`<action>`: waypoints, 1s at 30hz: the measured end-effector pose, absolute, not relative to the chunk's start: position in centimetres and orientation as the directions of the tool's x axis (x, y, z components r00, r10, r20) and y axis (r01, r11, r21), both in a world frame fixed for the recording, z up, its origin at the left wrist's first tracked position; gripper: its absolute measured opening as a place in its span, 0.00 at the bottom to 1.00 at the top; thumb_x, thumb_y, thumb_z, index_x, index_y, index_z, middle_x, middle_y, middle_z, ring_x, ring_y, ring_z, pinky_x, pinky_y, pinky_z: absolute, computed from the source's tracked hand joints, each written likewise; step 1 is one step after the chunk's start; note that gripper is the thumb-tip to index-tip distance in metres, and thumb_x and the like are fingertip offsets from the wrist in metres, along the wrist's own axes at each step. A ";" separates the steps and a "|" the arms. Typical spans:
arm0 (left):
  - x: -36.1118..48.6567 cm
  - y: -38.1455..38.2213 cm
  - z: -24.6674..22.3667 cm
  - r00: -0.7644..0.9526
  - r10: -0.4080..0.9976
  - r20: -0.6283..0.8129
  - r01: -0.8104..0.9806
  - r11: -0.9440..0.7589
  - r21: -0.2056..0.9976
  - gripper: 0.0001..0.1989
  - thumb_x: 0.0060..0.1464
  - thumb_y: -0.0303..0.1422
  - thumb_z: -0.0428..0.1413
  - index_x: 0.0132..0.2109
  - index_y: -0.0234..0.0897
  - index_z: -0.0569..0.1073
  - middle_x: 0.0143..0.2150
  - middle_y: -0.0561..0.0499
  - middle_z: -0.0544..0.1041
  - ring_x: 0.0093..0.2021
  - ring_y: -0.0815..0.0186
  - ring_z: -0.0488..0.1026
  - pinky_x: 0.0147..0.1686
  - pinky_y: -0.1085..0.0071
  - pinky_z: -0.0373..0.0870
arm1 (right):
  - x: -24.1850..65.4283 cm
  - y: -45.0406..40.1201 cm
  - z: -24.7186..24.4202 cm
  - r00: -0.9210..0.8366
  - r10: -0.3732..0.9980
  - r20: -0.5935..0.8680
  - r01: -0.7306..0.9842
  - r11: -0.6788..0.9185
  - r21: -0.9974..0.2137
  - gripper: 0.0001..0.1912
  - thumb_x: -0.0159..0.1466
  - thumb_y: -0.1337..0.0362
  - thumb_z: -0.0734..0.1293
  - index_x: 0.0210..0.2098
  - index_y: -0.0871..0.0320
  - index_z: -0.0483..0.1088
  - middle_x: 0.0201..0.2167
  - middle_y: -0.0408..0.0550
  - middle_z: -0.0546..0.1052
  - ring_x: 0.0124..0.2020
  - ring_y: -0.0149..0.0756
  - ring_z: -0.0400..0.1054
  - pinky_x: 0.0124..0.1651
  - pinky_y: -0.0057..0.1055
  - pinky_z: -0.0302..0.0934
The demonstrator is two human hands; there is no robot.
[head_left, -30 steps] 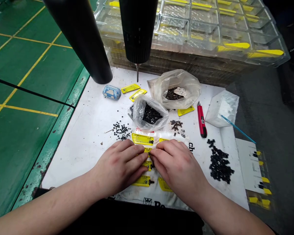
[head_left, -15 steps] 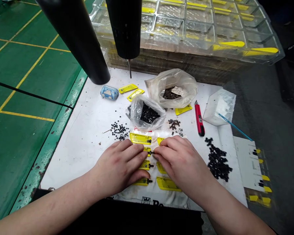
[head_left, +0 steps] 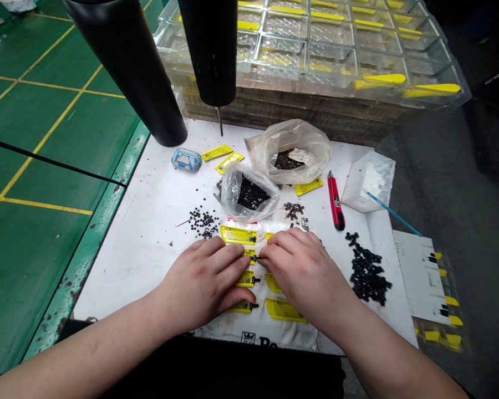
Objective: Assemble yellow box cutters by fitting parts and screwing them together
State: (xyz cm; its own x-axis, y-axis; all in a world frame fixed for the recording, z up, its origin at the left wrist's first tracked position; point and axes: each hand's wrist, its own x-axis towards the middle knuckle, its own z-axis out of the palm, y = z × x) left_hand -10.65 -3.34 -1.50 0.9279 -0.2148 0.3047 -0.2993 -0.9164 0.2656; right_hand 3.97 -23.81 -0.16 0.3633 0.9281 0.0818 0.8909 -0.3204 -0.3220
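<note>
Yellow plastic pieces lie in two columns on the white work surface, several with small dark parts at their right ends. My left hand (head_left: 210, 280) rests palm down over the left column, its fingertips pressing on the second yellow piece (head_left: 249, 256) and its thumb stretched out lower down. My right hand (head_left: 301, 271) is closed in a pinch at a small dark part (head_left: 258, 259) at that piece's right end. Under my right hand the right column is partly hidden; its lowest yellow piece (head_left: 285, 310) shows.
An electric screwdriver (head_left: 210, 66) hangs above the back, beside a black cylinder (head_left: 137, 77). Behind the bags of black parts (head_left: 251, 191) and brown parts (head_left: 291, 159) stands a clear tray (head_left: 328, 72). To the right are a red cutter (head_left: 336, 202) and black parts (head_left: 368, 271).
The view has shifted slightly. My right fingers have moved very slightly at the dark part; my left hand holds the same place.
</note>
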 end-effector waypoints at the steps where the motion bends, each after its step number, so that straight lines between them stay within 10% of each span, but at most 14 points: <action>1: -10.7 -3.3 -1.5 0.928 -0.214 0.306 -0.299 -0.917 0.265 0.29 0.72 0.56 0.54 0.56 0.34 0.81 0.53 0.44 0.84 0.47 0.53 0.76 0.44 0.56 0.75 | 4.0 -23.8 -0.2 0.361 0.929 0.086 0.896 -0.320 -0.309 0.04 0.75 0.66 0.71 0.41 0.54 0.78 0.41 0.46 0.79 0.47 0.43 0.67 0.51 0.43 0.57; 24: -10.7 -3.3 -1.7 0.904 -0.231 0.360 -0.333 -0.908 0.255 0.26 0.74 0.52 0.54 0.57 0.32 0.81 0.52 0.43 0.84 0.47 0.53 0.76 0.43 0.56 0.75 | 4.1 -24.4 1.7 0.252 0.966 0.062 0.885 -0.204 -0.418 0.11 0.78 0.62 0.67 0.54 0.55 0.80 0.44 0.47 0.81 0.48 0.43 0.71 0.55 0.44 0.63; 30: -10.9 -3.1 -2.0 0.907 -0.230 0.354 -0.328 -0.912 0.247 0.25 0.74 0.51 0.55 0.58 0.33 0.81 0.55 0.43 0.84 0.48 0.52 0.77 0.47 0.55 0.75 | 8.1 -25.8 1.5 0.553 0.819 0.152 0.810 -0.486 -0.328 0.09 0.76 0.66 0.68 0.47 0.58 0.82 0.43 0.50 0.82 0.46 0.46 0.75 0.53 0.45 0.67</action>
State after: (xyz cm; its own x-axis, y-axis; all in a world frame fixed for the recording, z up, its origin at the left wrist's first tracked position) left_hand -10.90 -3.14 -2.04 0.9066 -0.2296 0.3542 -0.3275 -0.9120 0.2471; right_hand 8.06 -25.79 1.49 0.5531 0.8192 0.1517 0.8099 -0.4861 -0.3282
